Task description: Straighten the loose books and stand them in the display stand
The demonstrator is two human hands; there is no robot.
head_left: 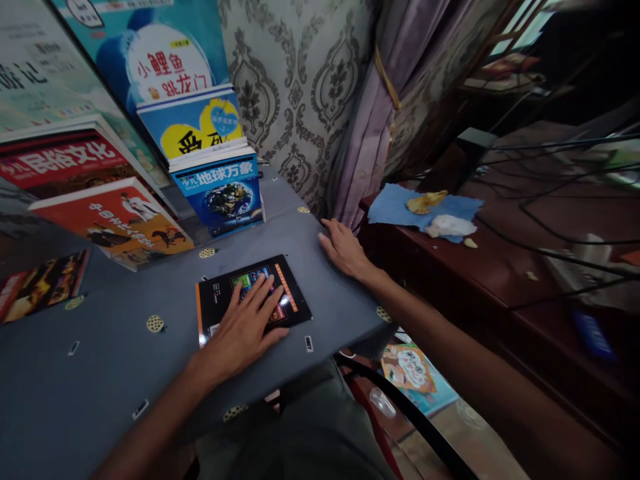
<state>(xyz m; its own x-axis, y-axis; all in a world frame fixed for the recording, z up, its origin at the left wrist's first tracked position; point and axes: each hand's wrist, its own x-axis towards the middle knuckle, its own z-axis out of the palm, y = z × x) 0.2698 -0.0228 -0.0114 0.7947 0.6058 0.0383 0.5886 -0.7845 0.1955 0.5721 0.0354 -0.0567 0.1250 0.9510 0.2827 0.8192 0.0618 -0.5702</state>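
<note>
My left hand [250, 317] lies flat, unclamped, on a glossy black-and-orange book [220, 291]; my right hand [347, 250], fingers parted, edges the grey patterned tablecloth [110, 360]. Likely steadying; lifting needs pinching.

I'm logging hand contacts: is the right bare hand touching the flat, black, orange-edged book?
Apart: the head view shows a plain strip of gray tablecloth between the right bare hand and the black, orange-edged book.

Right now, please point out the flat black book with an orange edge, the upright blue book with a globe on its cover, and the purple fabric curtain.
Black book [223, 283]: head view, black part of its cover.
Blue globe book [227, 200]: head view, globe printed on its cover.
Purple curtain [367, 140]: head view, its lower folds.
</note>
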